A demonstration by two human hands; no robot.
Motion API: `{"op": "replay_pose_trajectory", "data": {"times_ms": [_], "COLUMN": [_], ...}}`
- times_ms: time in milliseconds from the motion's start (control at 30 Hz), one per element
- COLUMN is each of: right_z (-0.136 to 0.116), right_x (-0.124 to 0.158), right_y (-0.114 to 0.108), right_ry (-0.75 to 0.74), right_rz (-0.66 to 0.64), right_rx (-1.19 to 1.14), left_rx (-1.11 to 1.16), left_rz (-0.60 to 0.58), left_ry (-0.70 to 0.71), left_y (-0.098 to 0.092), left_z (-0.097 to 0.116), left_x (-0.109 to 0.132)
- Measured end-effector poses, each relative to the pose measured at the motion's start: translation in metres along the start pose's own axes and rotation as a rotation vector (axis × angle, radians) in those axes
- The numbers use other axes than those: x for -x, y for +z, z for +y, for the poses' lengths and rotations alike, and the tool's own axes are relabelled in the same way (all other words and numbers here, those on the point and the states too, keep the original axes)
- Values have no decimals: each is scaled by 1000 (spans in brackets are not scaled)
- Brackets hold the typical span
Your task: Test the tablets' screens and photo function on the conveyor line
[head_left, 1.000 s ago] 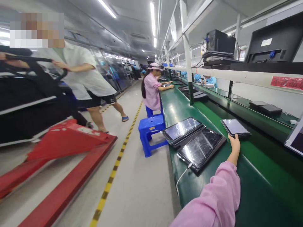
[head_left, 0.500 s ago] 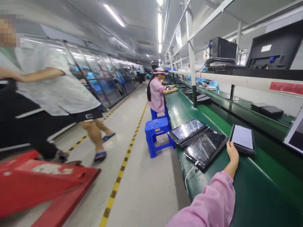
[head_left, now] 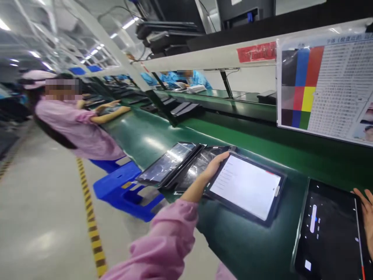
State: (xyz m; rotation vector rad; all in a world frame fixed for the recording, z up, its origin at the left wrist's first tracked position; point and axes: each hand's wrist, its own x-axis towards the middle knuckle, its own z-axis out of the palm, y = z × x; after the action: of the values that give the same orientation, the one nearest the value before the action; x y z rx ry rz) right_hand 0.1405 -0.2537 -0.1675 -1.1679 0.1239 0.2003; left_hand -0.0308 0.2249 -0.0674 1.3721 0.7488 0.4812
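Observation:
My left hand (head_left: 215, 166), in a pink sleeve, is closed on the upper left corner of a tablet (head_left: 246, 186) with a lit white screen. The tablet is over the green bench, face up; whether it touches the bench I cannot tell. At the right edge of the view my right hand (head_left: 366, 217), partly cut off, lies along the right side of another tablet (head_left: 328, 237). Its visible fingers are stretched and apart. That tablet has a dark screen with small icons. Beyond my left hand, two more dark tablets, one in front (head_left: 194, 171) and one behind (head_left: 167, 163), lie side by side.
A green workbench (head_left: 233, 241) runs away to the left. A blue stool (head_left: 119, 184) stands beside it, near a seated co-worker in pink (head_left: 67, 120). A printed colour chart (head_left: 323, 89) hangs at the right below a white rail (head_left: 215, 54). Dark devices (head_left: 186, 109) lie farther back.
My view has swung right and closer to the bench. The white-screen tablet has moved nearer with my left hand. My right hand and the dark tablet beside it have come into view.

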Motion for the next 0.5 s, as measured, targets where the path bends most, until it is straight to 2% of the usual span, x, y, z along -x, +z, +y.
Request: {"op": "replay_pose_trajectory", "data": {"times_ms": [100,167,233,300,367,433,500], "right_z": [-4,-6,-8,-10,-11,-13,-14], "right_x": [-1,-1,0,0,0,0,1], "right_y": [5,6,6,7,9,12,14], "right_ry": [-18,-18,-11,-11,-23,-38,-46], "right_rz": [-26,-24,-19,-15,-11,-13,-16], "right_rx": [-1,2,-13,-28,-22,-13,-5], "left_rx": [-236,-386,-476,-525,-555,-578,-593], "left_rz": [-320,-507,-630,-709,-757,-757,-671], "left_ry": [-85,-149,-175,-157,-126,-51,81], "left_y": [19,45,76,106,125,130,122], "left_z": [27,35,37,36,33,30,24], "left_x": [-10,-20,-30,-35,-35,-28,-15]}}
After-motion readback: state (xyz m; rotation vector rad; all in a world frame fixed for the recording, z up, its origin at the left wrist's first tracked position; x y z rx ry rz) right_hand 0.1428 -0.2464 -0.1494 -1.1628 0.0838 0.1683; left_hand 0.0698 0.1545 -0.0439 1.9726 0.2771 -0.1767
